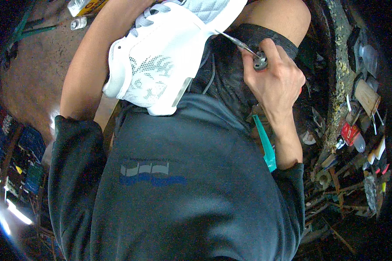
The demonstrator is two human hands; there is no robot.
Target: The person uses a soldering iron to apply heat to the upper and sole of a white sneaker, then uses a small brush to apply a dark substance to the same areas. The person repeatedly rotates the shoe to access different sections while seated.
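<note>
Head view: right hand (276, 80), wrist bent, fingers closed around a metal-handled awl (248, 51) whose thin tip meets the sole edge of a white mesh sneaker (161, 61) on the lap. Left hand hidden behind the shoe; its grip cannot be told.

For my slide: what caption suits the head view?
Right hand presses a metal awl into a white sneaker on the lap.

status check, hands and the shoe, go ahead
Right hand grips awl, tip at the sole edge. Left hand out of view, forearm beside the white shoe. Shoe rests on lap. Nothing between awl and shoe.
</note>
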